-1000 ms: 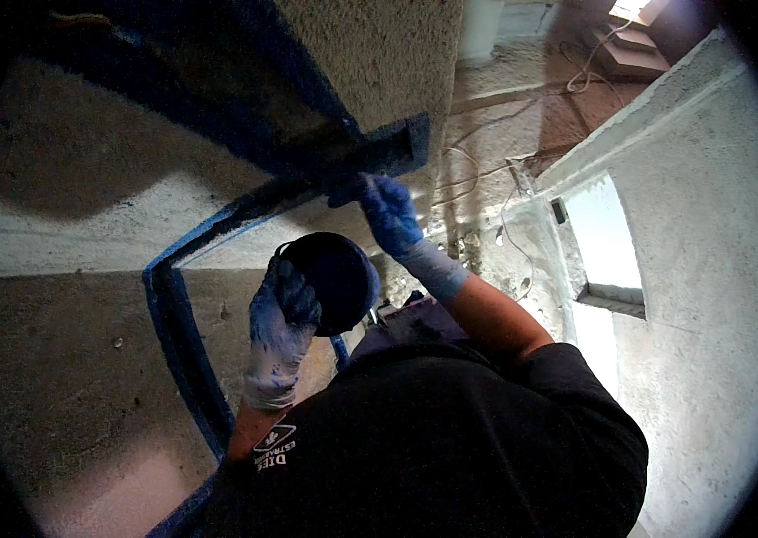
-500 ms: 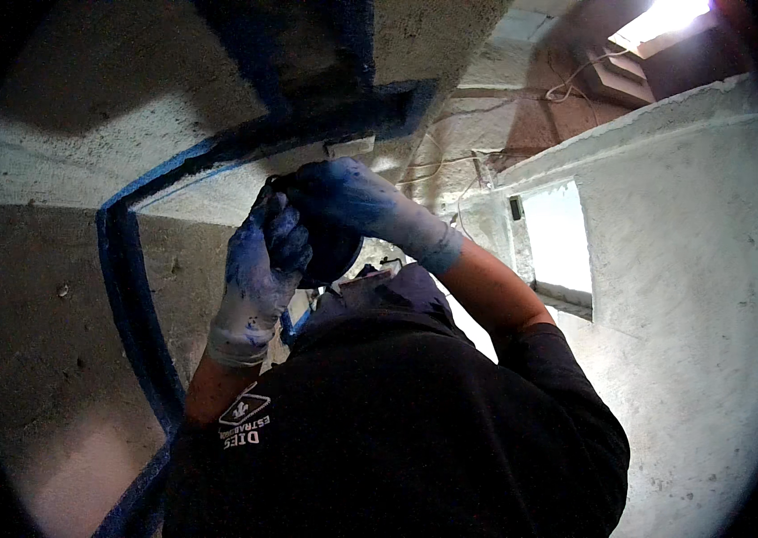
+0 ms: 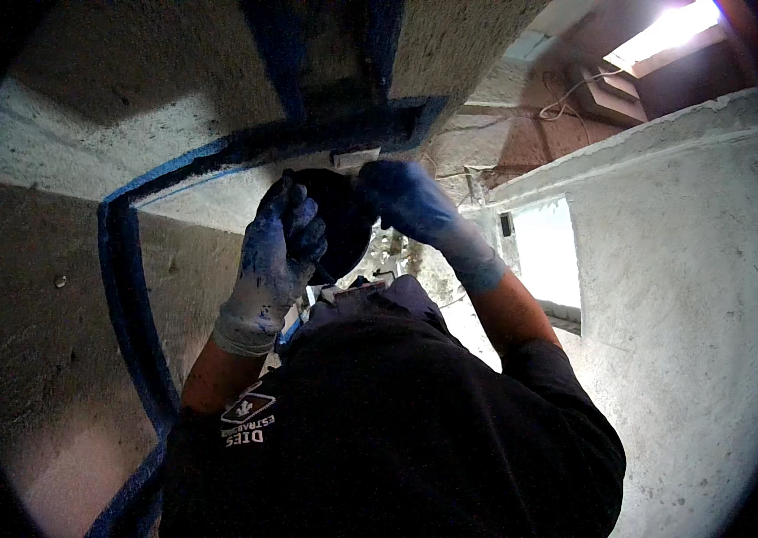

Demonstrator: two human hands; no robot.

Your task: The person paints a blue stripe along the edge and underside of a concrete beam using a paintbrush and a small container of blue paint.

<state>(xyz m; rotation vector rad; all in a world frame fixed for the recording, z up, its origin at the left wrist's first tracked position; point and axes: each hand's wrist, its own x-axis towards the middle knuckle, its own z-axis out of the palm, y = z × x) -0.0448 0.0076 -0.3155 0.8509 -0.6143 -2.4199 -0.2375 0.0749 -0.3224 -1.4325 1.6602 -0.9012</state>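
Observation:
A dark round container, like a small bucket (image 3: 341,224), hangs in front of my chest; its inside is too dark to make out. My left hand (image 3: 278,247), in a pale glove stained blue, has its fingers curled over the container's left edge. At the opposite side is my right hand (image 3: 410,204), its glove more heavily smeared with blue. Its fingers are bent closed by the right edge, and what they may hold is hidden. Blue painted bands (image 3: 132,296) run along the rough grey wall (image 3: 38,305) to my left and continue beyond the container.
A pale plastered wall (image 3: 684,242) with a bright window opening (image 3: 548,260) stands on the right. Loose cable (image 3: 558,109) hangs at the upper right, below a bright skylight (image 3: 670,36). A small pale block-like piece (image 3: 357,158) shows just beyond the container.
My right hand has moved right, away from my left hand, to the container's right edge. More of the dark container now shows between them. My left hand keeps its grip, shifted slightly right.

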